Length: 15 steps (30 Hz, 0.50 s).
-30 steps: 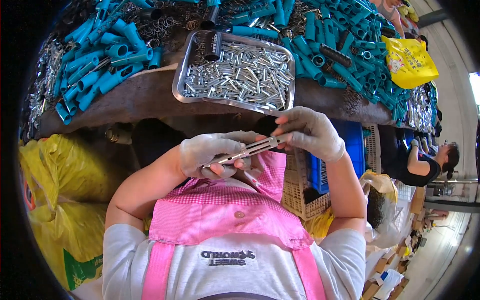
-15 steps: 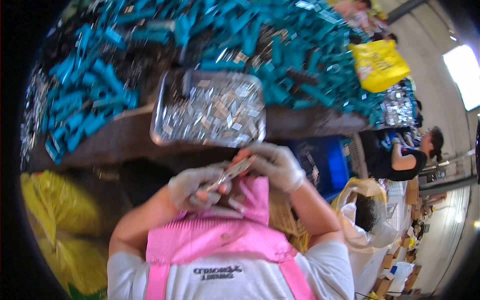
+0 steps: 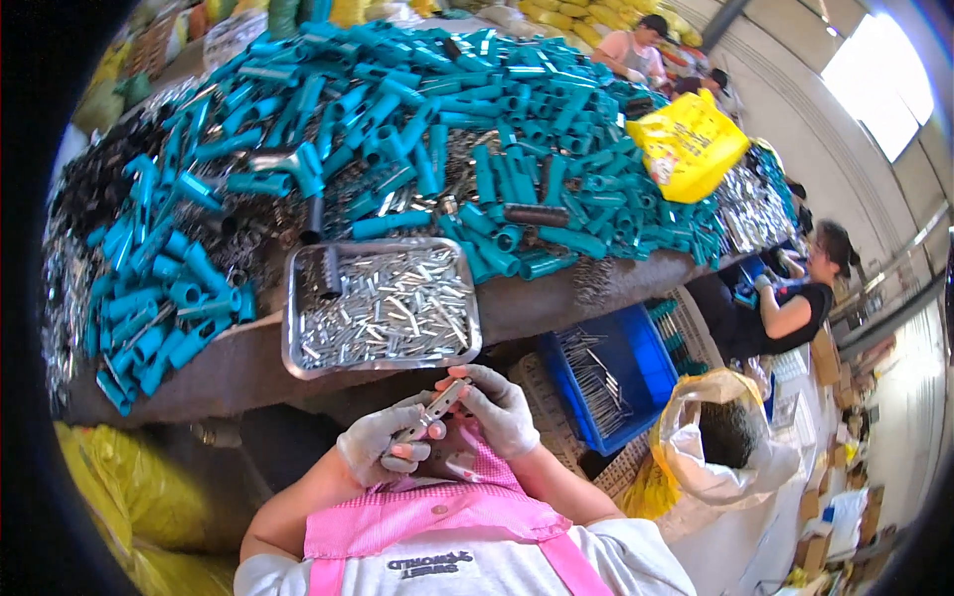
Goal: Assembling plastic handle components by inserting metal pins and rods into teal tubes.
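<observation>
My gloved left hand and gloved right hand are both closed on a slim silver metal piece with holes along it. The piece lies slantwise in front of my pink apron, its upper end pinched between the right thumb and fingers. My left fingers wrap round its lower end and hide part of it. Just beyond the hands stands a metal tray full of small silver metal pieces. A dark, ridged piece rests in the tray's far left part.
A large heap of teal tubular handles covers the table, with a yellow bag on it. To the right stand a blue bin holding metal rods and an open sack. Co-workers sit farther along. Yellow sacks lie lower left.
The view has shifted and steadied: the tray and blue bin appear lower, with more of the heap in sight. Both hands still hold the metal piece.
</observation>
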Available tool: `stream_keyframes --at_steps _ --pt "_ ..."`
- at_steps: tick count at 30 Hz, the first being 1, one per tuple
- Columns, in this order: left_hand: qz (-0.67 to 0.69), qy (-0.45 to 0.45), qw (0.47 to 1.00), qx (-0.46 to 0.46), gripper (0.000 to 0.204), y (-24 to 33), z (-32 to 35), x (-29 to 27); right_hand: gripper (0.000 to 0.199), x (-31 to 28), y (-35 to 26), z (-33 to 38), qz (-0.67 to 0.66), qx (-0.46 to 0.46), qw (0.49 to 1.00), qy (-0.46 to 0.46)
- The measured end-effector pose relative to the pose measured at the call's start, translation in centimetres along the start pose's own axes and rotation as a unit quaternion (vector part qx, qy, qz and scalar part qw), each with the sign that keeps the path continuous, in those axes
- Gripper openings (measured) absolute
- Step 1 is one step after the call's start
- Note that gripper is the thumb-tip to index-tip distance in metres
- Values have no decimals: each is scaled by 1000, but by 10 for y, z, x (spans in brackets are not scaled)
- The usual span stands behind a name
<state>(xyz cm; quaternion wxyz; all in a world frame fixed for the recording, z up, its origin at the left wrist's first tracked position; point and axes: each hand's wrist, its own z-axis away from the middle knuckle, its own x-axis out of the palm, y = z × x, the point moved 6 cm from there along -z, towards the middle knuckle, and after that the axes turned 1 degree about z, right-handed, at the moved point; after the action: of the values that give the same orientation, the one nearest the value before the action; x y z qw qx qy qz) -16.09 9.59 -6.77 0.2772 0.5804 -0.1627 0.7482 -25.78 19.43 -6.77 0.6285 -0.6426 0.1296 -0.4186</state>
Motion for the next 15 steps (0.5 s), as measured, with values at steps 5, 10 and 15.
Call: stream_keyframes --at_steps 5,10,15 --pt "-83 62 989 102 24 5 -1 3 28 -2 -4 -2 20 -41 999 8" --pt "-62 67 992 89 27 1 -2 2 28 -6 0 3 5 -36 999 20" --pt "-78 91 987 111 30 3 2 4 32 -7 -2 -3 57 -31 998 0"
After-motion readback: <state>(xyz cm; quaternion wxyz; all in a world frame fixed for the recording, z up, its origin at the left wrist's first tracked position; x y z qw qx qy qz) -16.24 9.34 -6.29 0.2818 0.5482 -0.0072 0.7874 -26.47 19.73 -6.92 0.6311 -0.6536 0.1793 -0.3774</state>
